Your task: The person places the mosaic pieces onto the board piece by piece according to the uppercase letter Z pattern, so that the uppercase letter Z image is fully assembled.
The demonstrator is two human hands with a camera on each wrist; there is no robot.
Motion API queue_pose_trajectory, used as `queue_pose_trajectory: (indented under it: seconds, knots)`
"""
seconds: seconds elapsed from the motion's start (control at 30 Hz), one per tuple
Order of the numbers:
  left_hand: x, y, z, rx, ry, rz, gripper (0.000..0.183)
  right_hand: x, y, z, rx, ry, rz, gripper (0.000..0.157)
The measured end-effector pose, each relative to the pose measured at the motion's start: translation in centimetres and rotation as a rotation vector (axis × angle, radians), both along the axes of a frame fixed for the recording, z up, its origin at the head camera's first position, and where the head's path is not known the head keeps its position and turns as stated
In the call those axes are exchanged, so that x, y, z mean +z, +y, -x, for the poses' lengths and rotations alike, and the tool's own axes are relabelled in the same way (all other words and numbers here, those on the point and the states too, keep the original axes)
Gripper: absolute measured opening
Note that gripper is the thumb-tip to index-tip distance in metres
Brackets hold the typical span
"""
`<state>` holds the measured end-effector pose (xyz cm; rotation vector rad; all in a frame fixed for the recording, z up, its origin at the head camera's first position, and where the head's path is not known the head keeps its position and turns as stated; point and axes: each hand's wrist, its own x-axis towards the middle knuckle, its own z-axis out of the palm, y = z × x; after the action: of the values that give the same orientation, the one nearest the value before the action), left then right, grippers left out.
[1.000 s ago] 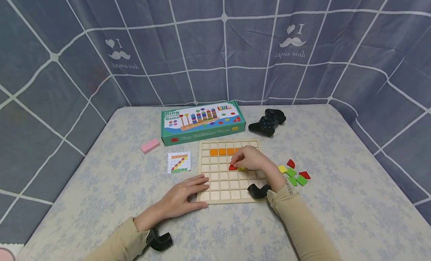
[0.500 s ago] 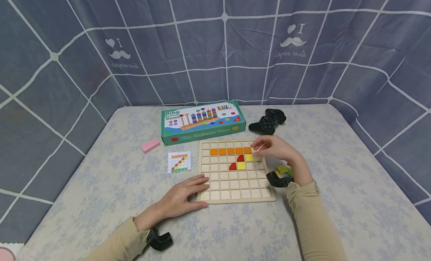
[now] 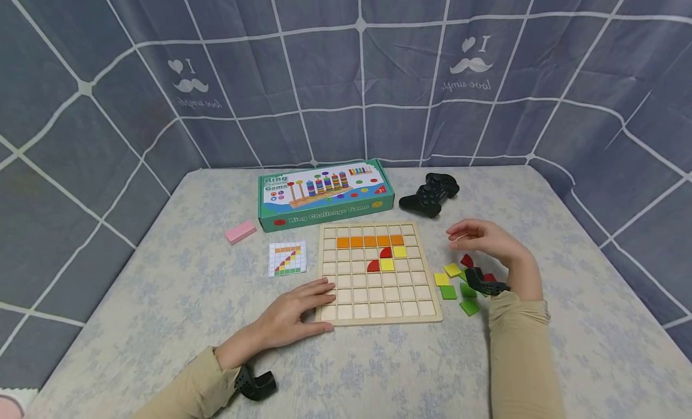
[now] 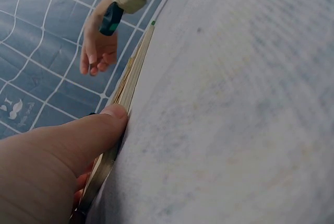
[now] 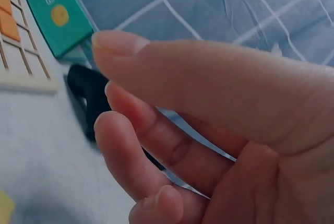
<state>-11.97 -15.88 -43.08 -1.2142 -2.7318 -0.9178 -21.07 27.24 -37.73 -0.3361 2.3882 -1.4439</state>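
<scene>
A wooden grid board (image 3: pixel 346 313) lies mid-table. On it sit a row of several orange squares (image 3: pixel 370 242), two red quarter-circles (image 3: pixel 373 266) and two yellow squares (image 3: pixel 387 265). My left hand (image 3: pixel 294 314) rests along the board's left edge with its fingertips on the rim; in the left wrist view its thumb (image 4: pixel 99 130) lies at the board's side. Off to the right, my right hand (image 3: pixel 489 240) hovers with loosely bent fingers and nothing between them. Below it lie loose green squares (image 3: pixel 470 306), yellow squares (image 3: pixel 452 269) and red pieces (image 3: pixel 467 261), partly hidden by the wrist.
A card with a coloured pattern (image 3: pixel 287 259) lies left of the board, near a pink block (image 3: pixel 240 233). Behind the board stand a green Ring Challenge Game box (image 3: pixel 327 197) and a black game controller (image 3: pixel 430 194). A blue curtain (image 3: pixel 335 77) surrounds the table.
My right hand has left a red quarter-circle on the board and moved right, over the loose pieces. The two red and two yellow pieces show uncovered. My left hand has stayed put.
</scene>
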Motion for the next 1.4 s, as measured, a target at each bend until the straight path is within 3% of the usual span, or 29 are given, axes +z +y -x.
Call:
queue_pose_trajectory:
  seconds: [0.6,1.2,1.4]
  knots:
    - [0.1,0.0,-0.1,-0.002,0.003,-0.002,0.058,-1.6,3.0,-0.9,-0.057,-0.081,-0.002,0.05]
    - [0.1,0.0,0.0,0.0,-0.006,0.007,0.059,-2.7,3.8,-0.7,-0.026,-0.14,0.054,0.053]
    - [0.1,0.0,-0.1,0.0,-0.01,0.007,0.059,-2.7,3.3,-0.6,-0.055,-0.16,-0.02,0.054]
